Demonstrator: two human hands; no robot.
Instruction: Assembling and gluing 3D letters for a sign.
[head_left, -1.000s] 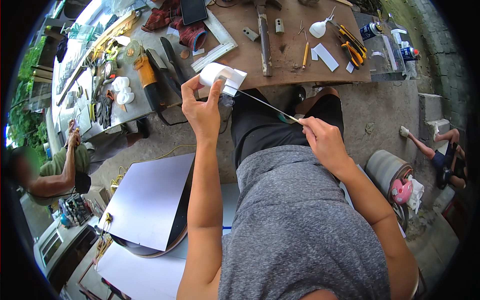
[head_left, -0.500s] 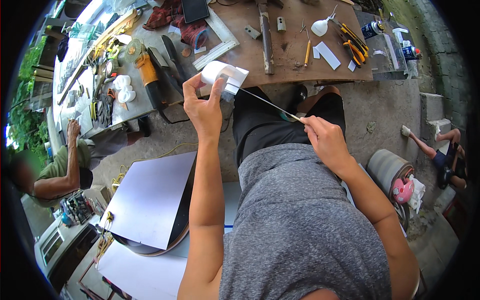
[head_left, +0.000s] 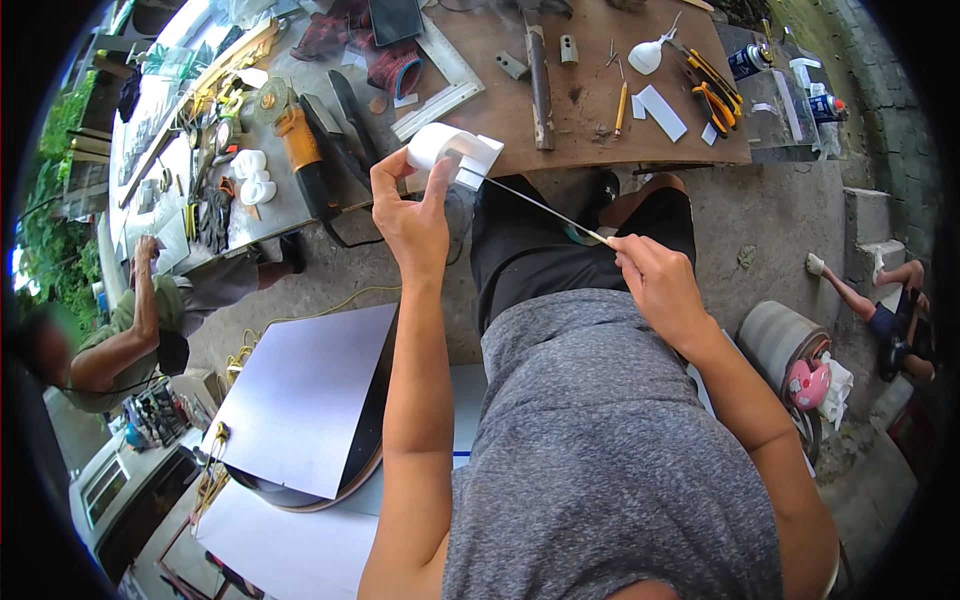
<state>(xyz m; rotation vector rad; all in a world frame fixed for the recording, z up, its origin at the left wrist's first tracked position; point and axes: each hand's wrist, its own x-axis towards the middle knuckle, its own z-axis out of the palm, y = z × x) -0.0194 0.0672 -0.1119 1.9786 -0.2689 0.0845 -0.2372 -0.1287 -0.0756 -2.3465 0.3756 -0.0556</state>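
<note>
White bracket (head_left: 452,152): smooth matt plastic. Thin rod (head_left: 540,208) touching it: bright glossy metal. Worktop (head_left: 580,120) behind the bracket: rough matt brown wood.

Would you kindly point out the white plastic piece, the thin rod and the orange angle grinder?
white plastic piece (head_left: 452,150), head view, its curved top.
thin rod (head_left: 540,208), head view, mid-shaft.
orange angle grinder (head_left: 300,150), head view, its orange body.

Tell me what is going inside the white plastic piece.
A thin metal rod from the right hand enters the white curved plastic piece in the left hand; its tip is hidden.
</note>
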